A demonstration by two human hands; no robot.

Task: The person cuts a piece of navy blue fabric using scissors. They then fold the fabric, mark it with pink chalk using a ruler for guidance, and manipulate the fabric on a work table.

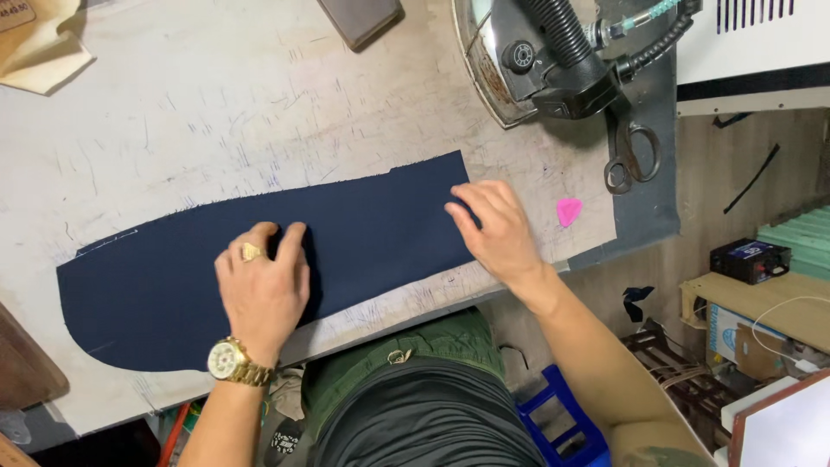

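A long curved piece of dark navy fabric [363, 233] lies flat across a worn, chalk-marked work table [216, 112]. My left hand [264, 290], with a gold ring and a gold wristwatch, rests palm down on the middle of the fabric, fingers together. My right hand [497, 233] presses flat on the fabric's right end, fingertips over its edge. Neither hand grips anything.
A steam iron [540, 60] with a black hose stands at the table's far right, scissors [631, 151] beside it. A pink tailor's chalk [568, 211] lies right of my right hand. Tan paper [39, 43] sits at the far left corner. Boxes and a blue crate fill the floor.
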